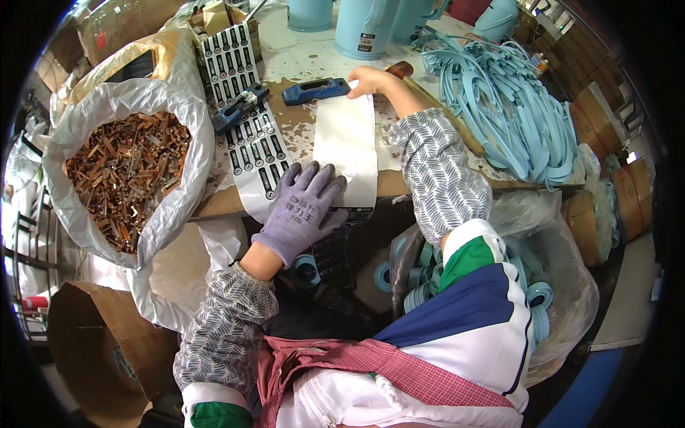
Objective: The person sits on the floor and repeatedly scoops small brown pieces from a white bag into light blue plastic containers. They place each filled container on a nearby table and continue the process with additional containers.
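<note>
My left hand point(302, 214), in a lilac knit glove with grey fingertips, lies palm down with fingers apart near the table's front edge. Its fingertips rest on the lower part of a long white sheet point(345, 139). Beside it is a strip of black printed labels point(260, 152) on white backing, partly hidden under that hand. My bare right hand point(372, 81) pinches the far end of the white sheet. That hand is next to a blue slotted metal tool point(313, 91). A second blue metal tool point(241, 108) sits across the label strip.
An open sack of rusty metal pieces point(131, 171) stands at the left. Light blue plastic strips point(492, 101) are heaped at the right, by a wooden stick point(447, 117). Light blue jugs point(364, 29) stand at the back. Below are a cardboard box point(107, 342) and a plastic bag point(567, 278) of blue parts.
</note>
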Available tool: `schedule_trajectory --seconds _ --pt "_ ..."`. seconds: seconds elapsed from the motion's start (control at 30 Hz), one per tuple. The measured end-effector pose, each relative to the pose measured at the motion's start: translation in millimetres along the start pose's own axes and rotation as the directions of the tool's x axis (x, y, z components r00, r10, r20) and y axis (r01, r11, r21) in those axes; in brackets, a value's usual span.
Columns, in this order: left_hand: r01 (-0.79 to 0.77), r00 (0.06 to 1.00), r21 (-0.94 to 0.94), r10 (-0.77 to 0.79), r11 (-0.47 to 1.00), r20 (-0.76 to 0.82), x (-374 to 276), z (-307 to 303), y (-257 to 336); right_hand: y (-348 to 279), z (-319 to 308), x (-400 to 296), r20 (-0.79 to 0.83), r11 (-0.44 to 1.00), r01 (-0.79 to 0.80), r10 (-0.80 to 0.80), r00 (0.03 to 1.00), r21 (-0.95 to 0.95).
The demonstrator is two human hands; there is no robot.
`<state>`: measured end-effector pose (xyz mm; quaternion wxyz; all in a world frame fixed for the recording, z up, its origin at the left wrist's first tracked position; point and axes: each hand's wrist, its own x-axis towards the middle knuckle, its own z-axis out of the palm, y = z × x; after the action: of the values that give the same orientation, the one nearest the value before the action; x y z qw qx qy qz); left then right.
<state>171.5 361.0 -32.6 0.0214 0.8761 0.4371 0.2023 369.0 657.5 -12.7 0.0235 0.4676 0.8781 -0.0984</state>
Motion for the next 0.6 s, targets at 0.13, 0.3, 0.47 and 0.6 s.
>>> schedule_trajectory --seconds 0.13,0.3,0.47,0.6 --pt "0.019 0.997 0.022 -0.017 1.000 -0.081 14.5 9.7 -1.9 3.6 7.7 -6.4 -0.390 0.955 -0.270 0.298 0.872 0.125" --pt "0.066 0.995 0.018 -0.065 0.998 -0.078 39.4 15.7 -13.5 -7.4 14.1 -7.9 -0.714 0.964 -0.264 0.209 0.669 0.035" --pt "-0.026 0.988 -0.069 0.016 0.997 -0.151 4.6 -0.9 4.0 -98.5 31.1 -141.6 -0.547 0.979 0.068 0.050 0.836 0.193" --pt "-0.129 0.978 -0.022 0.123 0.991 -0.168 4.0 17.5 10.0 -86.7 89.0 -181.1 -0.518 0.998 0.048 -0.059 0.853 -0.034"
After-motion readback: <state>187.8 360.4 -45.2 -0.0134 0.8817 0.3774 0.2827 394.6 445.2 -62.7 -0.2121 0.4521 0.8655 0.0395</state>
